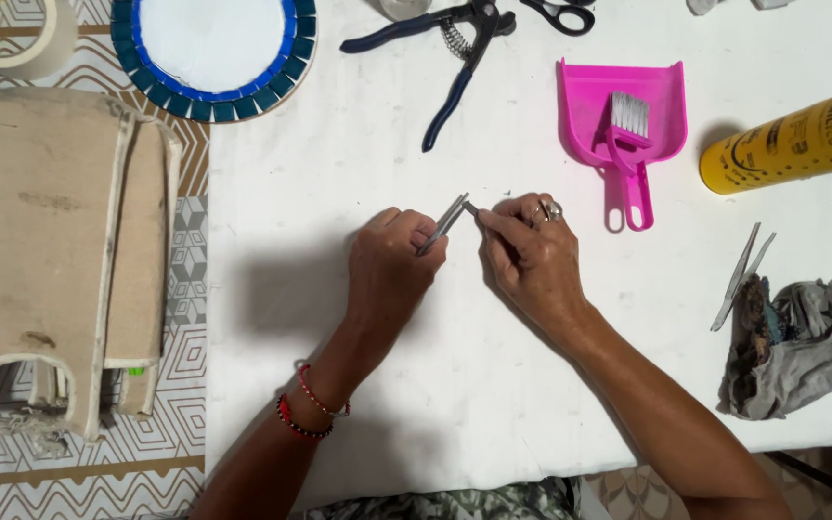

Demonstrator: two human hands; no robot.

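two hands [392,265] [532,255] pinch thin metal tweezers [442,224]

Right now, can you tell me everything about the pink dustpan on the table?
The pink dustpan looks like bright plastic. It lies flat on the white table, its wide open mouth toward the far edge and its looped handle pointing back toward the person. A little matching pink brush with white bristles lies inside it, its handle resting along the dustpan's handle. The pan looks clean, with no scraps visible. No hand touches it; the right hand is just nearby, below and to its left.
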